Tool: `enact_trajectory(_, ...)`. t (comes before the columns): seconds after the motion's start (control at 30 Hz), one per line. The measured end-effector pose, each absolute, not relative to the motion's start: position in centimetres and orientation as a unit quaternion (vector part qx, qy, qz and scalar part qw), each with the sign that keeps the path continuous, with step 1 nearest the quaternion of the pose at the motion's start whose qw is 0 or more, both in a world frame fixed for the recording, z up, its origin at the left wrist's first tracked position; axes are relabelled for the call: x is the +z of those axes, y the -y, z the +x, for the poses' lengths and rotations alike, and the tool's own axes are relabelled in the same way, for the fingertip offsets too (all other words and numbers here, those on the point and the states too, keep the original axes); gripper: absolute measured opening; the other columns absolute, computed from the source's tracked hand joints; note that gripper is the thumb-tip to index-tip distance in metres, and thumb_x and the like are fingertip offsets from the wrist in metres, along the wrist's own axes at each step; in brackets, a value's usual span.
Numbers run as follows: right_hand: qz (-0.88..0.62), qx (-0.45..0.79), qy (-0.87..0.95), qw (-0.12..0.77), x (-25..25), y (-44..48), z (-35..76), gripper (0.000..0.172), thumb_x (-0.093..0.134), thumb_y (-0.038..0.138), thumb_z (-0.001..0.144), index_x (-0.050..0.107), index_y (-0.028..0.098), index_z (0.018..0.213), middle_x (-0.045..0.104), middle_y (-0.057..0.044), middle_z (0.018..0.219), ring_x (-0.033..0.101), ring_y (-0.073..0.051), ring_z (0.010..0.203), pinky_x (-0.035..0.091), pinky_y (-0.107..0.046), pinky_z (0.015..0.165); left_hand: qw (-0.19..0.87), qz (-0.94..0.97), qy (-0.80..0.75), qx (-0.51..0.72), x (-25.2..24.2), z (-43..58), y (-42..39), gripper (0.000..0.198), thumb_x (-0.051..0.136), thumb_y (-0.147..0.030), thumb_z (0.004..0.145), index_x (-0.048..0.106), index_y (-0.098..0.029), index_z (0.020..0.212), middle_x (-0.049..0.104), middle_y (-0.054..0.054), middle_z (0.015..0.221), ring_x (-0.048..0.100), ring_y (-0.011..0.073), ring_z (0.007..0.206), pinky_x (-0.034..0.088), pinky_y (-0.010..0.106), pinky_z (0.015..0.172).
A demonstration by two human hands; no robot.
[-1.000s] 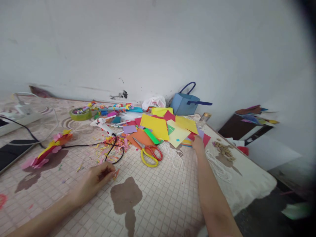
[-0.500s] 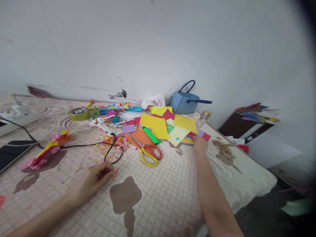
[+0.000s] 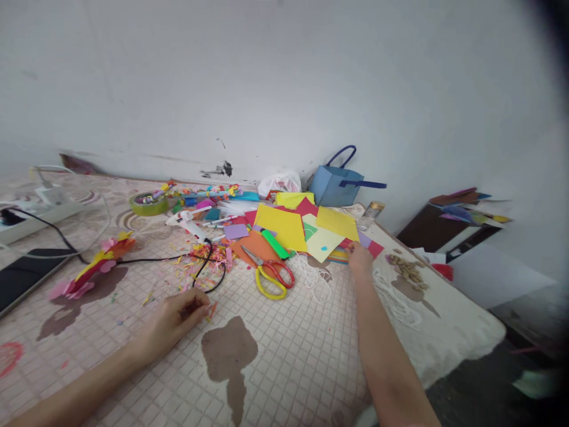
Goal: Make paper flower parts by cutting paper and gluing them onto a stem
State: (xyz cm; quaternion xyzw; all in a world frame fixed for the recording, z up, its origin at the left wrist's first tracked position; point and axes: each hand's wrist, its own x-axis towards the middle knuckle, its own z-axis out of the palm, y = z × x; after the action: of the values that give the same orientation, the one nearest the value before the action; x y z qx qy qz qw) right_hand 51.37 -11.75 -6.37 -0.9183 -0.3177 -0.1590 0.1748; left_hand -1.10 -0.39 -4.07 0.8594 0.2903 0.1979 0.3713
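My left hand (image 3: 175, 317) rests on the patterned cloth with its fingers curled, pinching a small orange paper piece (image 3: 212, 309). My right hand (image 3: 359, 259) is stretched far forward, fingers closed at the near edge of a pile of coloured paper sheets (image 3: 306, 228), touching the lowest red and striped sheets. Yellow-and-red scissors (image 3: 272, 277) lie shut between my hands. A tangle of white string (image 3: 313, 279) lies beside my right wrist.
A white glue gun (image 3: 186, 222) with a black cord (image 3: 202, 273), paper scraps, a paper flower (image 3: 91, 270), a green tape roll (image 3: 148, 204), a blue paper bag (image 3: 335, 185) by the wall, a small jar (image 3: 370, 213), a power strip (image 3: 40, 207), peanuts (image 3: 406, 271) near the right edge.
My right hand drew back slightly from the paper pile toward me. The view shifted a little; my left hand stayed where it was.
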Motion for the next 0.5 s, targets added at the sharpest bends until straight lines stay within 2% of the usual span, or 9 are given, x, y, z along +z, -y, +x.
enact_trajectory(0.13,-0.881,-0.154,0.401,0.198,-6.4,10.3,49.8,0.029,0.053,0.031,0.089,0.054,0.016,0.114,0.056,-0.008,0.115,0.058,-0.02,0.096,0.05,-0.041,0.081,0.377,0.857,-0.283,0.207,-4.6,-1.2,0.3,0.023,0.047,-0.039,0.086,0.055,-0.018,0.081,0.059,0.0,0.067,0.053,0.0125,0.06,0.042,0.021,0.053)
enact_trajectory(0.3,-0.848,-0.141,0.447,0.246,-6.1,8.0,48.4,0.021,0.052,0.018,0.083,0.055,0.016,0.104,0.066,-0.008,0.09,0.061,-0.022,0.086,0.048,-0.035,0.077,0.378,0.856,-0.281,0.213,-4.5,-1.1,0.3,0.022,0.047,-0.037,0.086,0.056,-0.018,0.081,0.06,0.0,0.068,0.054,0.0121,0.06,0.042,0.02,0.053)
enact_trajectory(0.4,-0.838,-0.125,0.461,0.265,-5.9,7.5,48.2,0.036,0.045,0.012,0.08,0.047,0.016,0.116,0.067,-0.009,0.096,0.064,-0.022,0.082,0.048,-0.031,0.071,0.379,0.856,-0.283,0.206,-4.0,-0.9,0.4,0.024,0.046,-0.039,0.086,0.056,-0.018,0.079,0.059,-0.001,0.066,0.053,0.0118,0.059,0.042,0.02,0.052)
enact_trajectory(0.5,-0.828,-0.094,0.488,0.259,-5.8,8.0,48.0,0.054,0.051,0.012,0.075,0.04,0.015,0.128,0.068,-0.012,0.102,0.065,-0.024,0.086,0.048,-0.03,0.07,0.378,0.858,-0.283,0.204,-3.7,-0.9,0.5,0.025,0.047,-0.039,0.086,0.056,-0.018,0.079,0.059,-0.001,0.065,0.053,0.0114,0.058,0.042,0.02,0.052)
